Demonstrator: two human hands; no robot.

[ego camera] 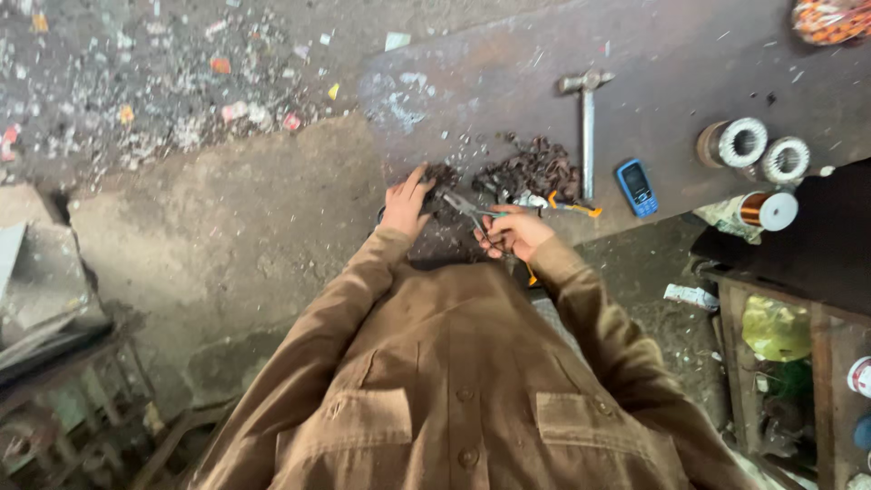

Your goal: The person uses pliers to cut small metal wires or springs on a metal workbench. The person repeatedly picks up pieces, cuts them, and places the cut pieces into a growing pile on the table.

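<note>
The pliers (467,207) lie in the right hand (510,231), which is closed around their handles at the near edge of the dark metal counter (689,54), nose pointing left toward the left hand (406,201); that hand rests with fingers spread and pressed flat on a small dark clump of scrap (442,173), gripping nothing that I can make out. The likeliest trouble, as I judge it, is a pinch: the plier nose sits just beside the left fingers, and a slip on tangled wire could drive it into them; the scrap itself looks sharp and springy, so a cut end might flick up. The work sits right at the counter's lip, so loose pieces could roll off onto the floor, already strewn with debris; a second orange-handled tool (573,208) lies close to the right wrist and could be knocked away. The hammer (587,127), the blue phone (637,187) and the wire spools (758,150) stand well apart and seem safe.

Hard to read: whether the plier jaws are biting anything, since the tip is small and blurred; what the larger dark heap (533,171) consists of; the left palm's contact under the clump. The brown jacket (454,381) hides the counter's near edge beneath the arms, and the orange bag (830,20) is cut off at the top corner.
</note>
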